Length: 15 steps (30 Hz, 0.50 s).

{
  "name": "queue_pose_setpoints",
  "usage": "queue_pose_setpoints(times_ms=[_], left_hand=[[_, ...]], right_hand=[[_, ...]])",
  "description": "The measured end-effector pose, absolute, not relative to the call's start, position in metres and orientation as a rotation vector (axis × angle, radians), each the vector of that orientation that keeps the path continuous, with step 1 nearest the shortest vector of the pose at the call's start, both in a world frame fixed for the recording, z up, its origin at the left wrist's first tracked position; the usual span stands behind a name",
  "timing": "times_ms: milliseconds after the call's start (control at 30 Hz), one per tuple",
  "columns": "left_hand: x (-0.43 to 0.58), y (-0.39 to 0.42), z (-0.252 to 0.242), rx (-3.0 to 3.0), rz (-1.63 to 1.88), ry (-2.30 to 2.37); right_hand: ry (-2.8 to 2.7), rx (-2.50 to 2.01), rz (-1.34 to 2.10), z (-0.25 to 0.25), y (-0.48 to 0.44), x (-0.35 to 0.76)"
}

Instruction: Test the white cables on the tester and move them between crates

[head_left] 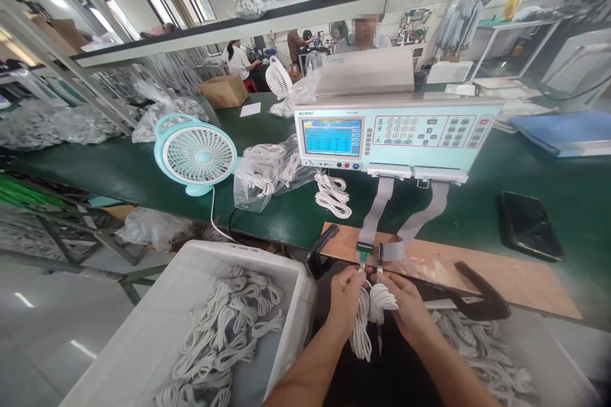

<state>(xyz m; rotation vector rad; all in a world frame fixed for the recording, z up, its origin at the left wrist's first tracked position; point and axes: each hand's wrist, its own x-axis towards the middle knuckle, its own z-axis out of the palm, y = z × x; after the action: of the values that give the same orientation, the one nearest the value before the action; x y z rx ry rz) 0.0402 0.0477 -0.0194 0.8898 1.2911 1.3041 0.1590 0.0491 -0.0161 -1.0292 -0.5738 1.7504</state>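
Observation:
Near the front edge of the green table, my left hand (347,296) pinches one end of a coiled white cable (361,331) at a small green connector board (363,255). Just beside it, my right hand (401,297) closes on the other cable end, below a second dark connector (380,253). The coil hangs in bundles between both hands. Two grey ribbon cables (377,210) run from these connectors up to a light blue tester (396,140) with a lit screen (333,137).
A white bin (191,254) of coiled cables stands at the lower left, more coils (482,343) at lower right. A blue fan (202,156), bagged cables (262,172), a loose coil (333,194) and a black phone (529,225) lie around. Black clamps (321,253) flank the board. People sit beyond.

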Motion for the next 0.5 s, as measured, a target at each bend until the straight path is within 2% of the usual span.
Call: queue_pose_setpoints(times_ms=[500], left_hand=[[0.0366,0.0517,-0.0215,0.971,1.204,1.374]], right_hand=[[-0.617,-1.076,1.724,-0.0138,0.0467,0.1594]])
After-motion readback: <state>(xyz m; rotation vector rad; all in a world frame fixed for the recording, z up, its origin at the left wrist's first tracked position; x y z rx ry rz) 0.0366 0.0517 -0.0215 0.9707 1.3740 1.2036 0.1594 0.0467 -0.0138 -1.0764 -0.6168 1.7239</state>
